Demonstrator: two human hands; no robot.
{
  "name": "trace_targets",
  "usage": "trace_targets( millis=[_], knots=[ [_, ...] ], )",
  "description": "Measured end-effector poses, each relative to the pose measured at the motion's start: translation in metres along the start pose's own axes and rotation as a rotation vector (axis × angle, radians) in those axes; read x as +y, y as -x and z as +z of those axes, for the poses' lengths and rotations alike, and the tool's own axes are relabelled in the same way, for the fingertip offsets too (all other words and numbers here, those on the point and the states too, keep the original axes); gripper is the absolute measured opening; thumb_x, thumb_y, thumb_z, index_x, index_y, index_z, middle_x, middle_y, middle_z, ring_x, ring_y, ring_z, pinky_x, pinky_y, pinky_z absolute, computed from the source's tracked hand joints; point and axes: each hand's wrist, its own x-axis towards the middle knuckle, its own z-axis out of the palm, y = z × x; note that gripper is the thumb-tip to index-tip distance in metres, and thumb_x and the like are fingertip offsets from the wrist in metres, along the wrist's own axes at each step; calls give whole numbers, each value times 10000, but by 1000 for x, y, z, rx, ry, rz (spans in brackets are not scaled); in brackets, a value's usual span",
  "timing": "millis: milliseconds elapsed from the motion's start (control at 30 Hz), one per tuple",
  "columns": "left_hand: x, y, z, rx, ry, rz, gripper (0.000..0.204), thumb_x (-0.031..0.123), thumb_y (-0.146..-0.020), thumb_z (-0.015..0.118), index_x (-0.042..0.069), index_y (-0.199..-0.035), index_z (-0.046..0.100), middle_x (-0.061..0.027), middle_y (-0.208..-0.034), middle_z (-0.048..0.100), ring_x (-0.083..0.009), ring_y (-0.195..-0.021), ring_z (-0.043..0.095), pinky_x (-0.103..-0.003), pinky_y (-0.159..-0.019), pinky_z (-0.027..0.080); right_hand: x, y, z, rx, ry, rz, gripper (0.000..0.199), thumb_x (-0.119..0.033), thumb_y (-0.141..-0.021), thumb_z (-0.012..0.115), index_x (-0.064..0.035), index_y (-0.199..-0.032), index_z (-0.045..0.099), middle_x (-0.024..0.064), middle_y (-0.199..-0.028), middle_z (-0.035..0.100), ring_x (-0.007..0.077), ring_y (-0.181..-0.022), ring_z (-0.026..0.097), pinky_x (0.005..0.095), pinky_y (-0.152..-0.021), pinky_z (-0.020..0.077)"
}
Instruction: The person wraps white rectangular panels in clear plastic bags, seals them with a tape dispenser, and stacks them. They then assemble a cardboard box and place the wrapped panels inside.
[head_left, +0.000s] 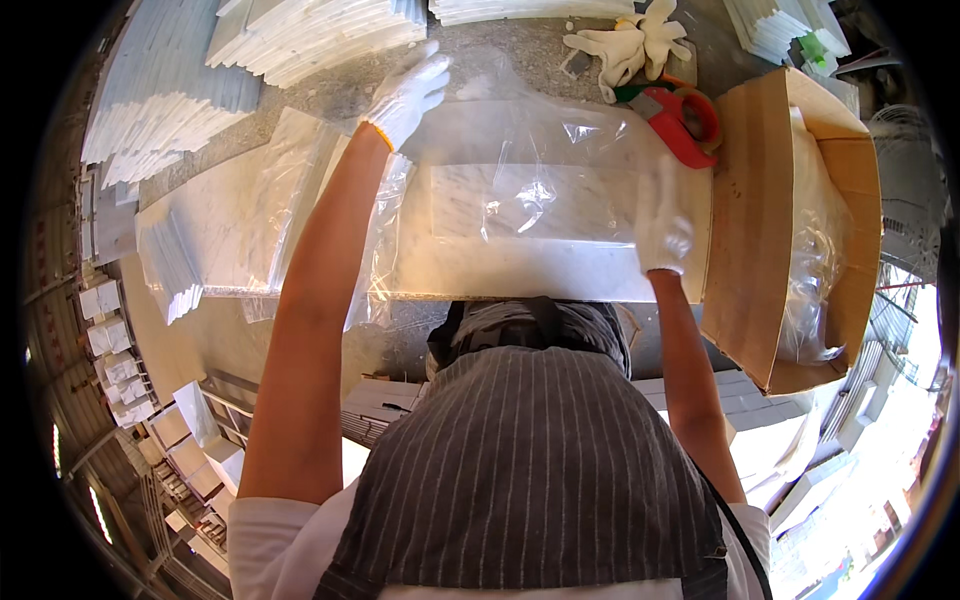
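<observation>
Both my hands wear white gloves. My left hand is stretched far forward and grips the far edge of a clear plastic bag. My right hand pinches the bag's near right side. The bag is spread over a white marble tile lying on the worktable. A smaller marble piece shows through the plastic.
A red tape dispenser and a spare pair of white gloves lie at the table's far right. An open cardboard box lined with plastic stands to the right. Stacks of white tiles line the back and left. More bagged tile lies left.
</observation>
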Motion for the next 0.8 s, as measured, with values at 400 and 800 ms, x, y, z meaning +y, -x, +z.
trace_targets(
  millis=[400,800],
  knots=[
    [-58,143,16,252,-533,52,769,468,-857,734,8,-1394,432,-229,-1431,471,-321,-1301,504,-417,-1061,415,8,-17,0,-243,-132,251,759,-530,-834,708,-52,-1394,519,173,-1476,468,327,-1330,479,402,-1089,382],
    [-105,160,14,375,-628,23,785,409,-765,814,81,-1401,490,-185,-1377,502,-308,-1249,523,-415,-1034,439,18,-51,26,-100,-352,344,475,-454,-961,546,-21,-1094,688,191,-1102,683,341,-1070,622,410,-921,463]
  ],
)
